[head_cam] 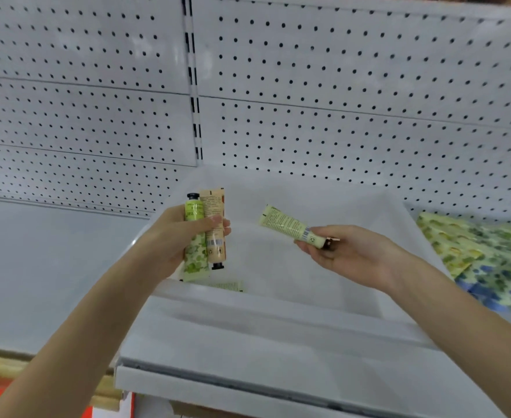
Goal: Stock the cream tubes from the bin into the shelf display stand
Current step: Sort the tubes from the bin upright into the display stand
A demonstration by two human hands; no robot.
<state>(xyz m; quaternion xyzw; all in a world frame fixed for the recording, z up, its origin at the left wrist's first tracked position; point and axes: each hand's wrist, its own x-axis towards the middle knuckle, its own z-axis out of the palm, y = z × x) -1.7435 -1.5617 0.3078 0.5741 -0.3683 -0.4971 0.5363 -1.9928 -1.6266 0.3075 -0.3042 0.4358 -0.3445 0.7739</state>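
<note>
Bright, even light; soft, edges warped

Bare forearms; bare left hand [169, 236], right hand [347, 254]; slim fingers [218, 229]; short pale thumbnail on left.

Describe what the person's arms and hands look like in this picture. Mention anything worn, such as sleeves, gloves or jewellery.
Both arms are bare: no sleeve shows on the left forearm or the right forearm. The left hand and right hand wear no gloves. No watch, bracelet or ring is visible. The fingernails look plain, though the picture is too soft to be sure.
</note>
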